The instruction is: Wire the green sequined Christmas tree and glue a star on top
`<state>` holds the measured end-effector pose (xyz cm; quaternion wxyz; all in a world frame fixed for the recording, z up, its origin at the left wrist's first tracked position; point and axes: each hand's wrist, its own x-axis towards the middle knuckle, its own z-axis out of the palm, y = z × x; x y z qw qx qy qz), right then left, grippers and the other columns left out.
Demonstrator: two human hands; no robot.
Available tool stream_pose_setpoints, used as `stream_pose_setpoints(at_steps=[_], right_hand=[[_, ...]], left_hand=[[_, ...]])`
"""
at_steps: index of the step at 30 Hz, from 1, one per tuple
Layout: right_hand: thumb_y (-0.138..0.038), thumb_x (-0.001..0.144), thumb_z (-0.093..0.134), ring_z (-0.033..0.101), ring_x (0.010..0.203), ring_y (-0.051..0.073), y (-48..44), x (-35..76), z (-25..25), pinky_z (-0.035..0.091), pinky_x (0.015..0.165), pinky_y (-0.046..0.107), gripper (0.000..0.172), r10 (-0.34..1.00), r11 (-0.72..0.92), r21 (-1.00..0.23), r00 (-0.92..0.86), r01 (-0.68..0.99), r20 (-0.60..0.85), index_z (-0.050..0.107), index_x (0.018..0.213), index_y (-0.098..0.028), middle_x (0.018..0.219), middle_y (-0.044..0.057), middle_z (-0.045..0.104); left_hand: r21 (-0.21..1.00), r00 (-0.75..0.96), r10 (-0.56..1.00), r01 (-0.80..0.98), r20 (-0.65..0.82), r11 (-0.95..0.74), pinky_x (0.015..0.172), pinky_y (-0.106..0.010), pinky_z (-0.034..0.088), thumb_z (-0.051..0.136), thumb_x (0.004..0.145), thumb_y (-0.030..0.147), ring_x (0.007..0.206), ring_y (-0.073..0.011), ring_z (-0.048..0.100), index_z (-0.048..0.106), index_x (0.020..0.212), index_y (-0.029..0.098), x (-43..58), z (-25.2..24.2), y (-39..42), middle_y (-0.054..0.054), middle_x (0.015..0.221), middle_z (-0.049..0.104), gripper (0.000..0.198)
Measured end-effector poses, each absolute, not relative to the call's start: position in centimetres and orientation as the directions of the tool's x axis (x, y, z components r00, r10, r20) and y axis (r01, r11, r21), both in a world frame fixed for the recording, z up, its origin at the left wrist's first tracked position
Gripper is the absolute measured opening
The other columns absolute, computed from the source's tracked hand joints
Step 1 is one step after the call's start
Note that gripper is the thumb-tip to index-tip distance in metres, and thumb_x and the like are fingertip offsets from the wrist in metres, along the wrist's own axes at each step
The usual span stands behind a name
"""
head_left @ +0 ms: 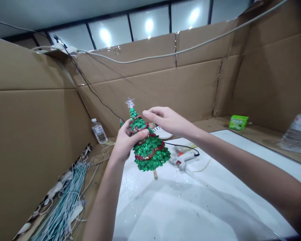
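A small glittery green Christmas tree (152, 152) with red garlands and a clear star (130, 102) on its tip tilts to the left above the white board. My left hand (126, 140) is wrapped round its middle, thumb across the front. A short light-coloured stem (155, 174) sticks out below the tree. Just right of the tree's upper part is my right hand (163, 117), its fingers bent and close together near the branches. Whether those fingertips hold anything is too small to tell.
A white glue gun (182, 162) with a black cord lies on the white board (185, 207). Teal and white wires (65, 197) are bundled at left, near a water bottle (99, 131). A green packet (238, 122) and a large bottle (297, 134) stand at right. Cardboard walls surround everything.
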<state>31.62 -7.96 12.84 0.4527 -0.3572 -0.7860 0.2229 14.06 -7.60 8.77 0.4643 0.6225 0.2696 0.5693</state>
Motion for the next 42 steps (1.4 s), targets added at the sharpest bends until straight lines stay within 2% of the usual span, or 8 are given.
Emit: stream_pose_setpoints(at_steps=[6, 10, 13, 16, 27, 31, 35, 42], right_hand=[[-0.051, 0.09, 0.047, 0.057, 0.082, 0.017, -8.7, 33.1, 9.9, 0.043, 0.073, 0.031, 0.037, 0.834, 0.542, -0.745, -0.14, 0.389, 0.534, 0.064, 0.085, -0.018, 0.089, 0.004, 0.063], [-0.035, 0.083, 0.06, 0.055, 0.102, 0.019, -10.7, 32.3, 8.9, 0.044, 0.088, 0.035, 0.018, 0.646, 0.719, -0.554, -0.108, 0.419, 0.756, 0.069, 0.081, -0.019, 0.105, 0.006, 0.056], [-0.039, 0.079, 0.066, 0.045, 0.122, 0.023, -11.8, 31.0, 8.8, 0.033, 0.105, 0.041, 0.018, 0.565, 0.756, -0.447, -0.131, 0.477, 0.815, 0.074, 0.08, -0.023, 0.123, 0.007, 0.051], [-0.05, 0.073, 0.071, 0.04, 0.128, 0.025, -11.7, 29.7, 8.9, 0.032, 0.107, 0.043, 0.027, 0.626, 0.717, -0.505, -0.127, 0.48, 0.769, 0.075, 0.08, -0.024, 0.132, 0.005, 0.049], [-0.051, 0.068, 0.072, 0.052, 0.108, 0.023, -10.3, 28.2, 9.1, 0.045, 0.089, 0.04, 0.034, 0.62, 0.664, -0.508, -0.024, 0.549, 0.784, 0.062, 0.063, -0.019, 0.111, 0.006, 0.053], [-0.041, 0.066, 0.073, 0.054, 0.099, 0.021, -9.2, 28.5, 8.9, 0.047, 0.082, 0.037, 0.027, 0.601, 0.662, -0.513, 0.02, 0.547, 0.799, 0.061, 0.074, -0.018, 0.102, 0.006, 0.052], [-0.03, 0.073, 0.066, 0.056, 0.099, 0.018, -7.8, 28.7, 8.2, 0.049, 0.08, 0.034, 0.014, 0.685, 0.685, -0.591, -0.099, 0.426, 0.722, 0.064, 0.069, -0.017, 0.107, 0.007, 0.052], [-0.039, 0.078, 0.066, 0.055, 0.087, 0.016, -8.4, 29.4, 6.9, 0.051, 0.063, 0.026, 0.023, 0.824, 0.534, -0.836, -0.298, 0.126, 0.481, 0.066, 0.069, -0.017, 0.091, 0.005, 0.057]], left_hand=[[0.814, -0.036, 0.957, -0.517, 0.288, -0.265, 0.071, -0.029, 0.059, 0.07, 0.074, 0.047, 0.071, -0.0183, 0.07, 0.065, 0.081, 0.016, 11.9, 9.4, -5.4, -0.002, 0.071, 0.071, 0.032], [0.759, -0.073, 0.944, -0.577, 0.321, -0.302, 0.08, -0.031, 0.058, 0.067, 0.077, 0.044, 0.081, -0.0205, 0.072, 0.065, 0.078, 0.018, 11.1, 10.0, -5.3, 0.0, 0.068, 0.071, 0.027], [0.735, -0.104, 0.926, -0.579, 0.362, -0.352, 0.083, -0.032, 0.057, 0.065, 0.078, 0.045, 0.086, -0.0217, 0.071, 0.065, 0.077, 0.018, 11.1, 10.1, -5.5, 0.0, 0.07, 0.071, 0.026], [0.724, -0.116, 0.918, -0.58, 0.378, -0.372, 0.085, -0.033, 0.057, 0.063, 0.079, 0.048, 0.089, -0.0228, 0.071, 0.066, 0.078, 0.018, 11.5, 10.0, -5.6, -0.001, 0.073, 0.072, 0.031], [0.694, -0.225, 0.923, -0.609, 0.312, -0.383, 0.086, -0.032, 0.055, 0.065, 0.076, 0.05, 0.088, -0.0213, 0.071, 0.067, 0.087, 0.014, 12.3, 9.7, -5.6, -0.005, 0.083, 0.073, 0.038], [0.698, -0.285, 0.918, -0.597, 0.275, -0.395, 0.083, -0.03, 0.055, 0.067, 0.074, 0.05, 0.085, -0.019, 0.07, 0.067, 0.092, 0.015, 12.3, 9.6, -5.6, -0.006, 0.089, 0.073, 0.039], [0.694, -0.304, 0.908, -0.587, 0.288, -0.416, 0.082, -0.03, 0.055, 0.069, 0.073, 0.05, 0.083, -0.0182, 0.069, 0.067, 0.092, 0.015, 12.3, 9.6, -5.7, -0.005, 0.089, 0.072, 0.04], [0.671, -0.348, 0.884, -0.577, 0.314, -0.465, 0.078, -0.028, 0.056, 0.072, 0.069, 0.049, 0.074, -0.0146, 0.068, 0.066, 0.085, 0.017, 11.7, 9.6, -5.6, -0.001, 0.083, 0.071, 0.037]])
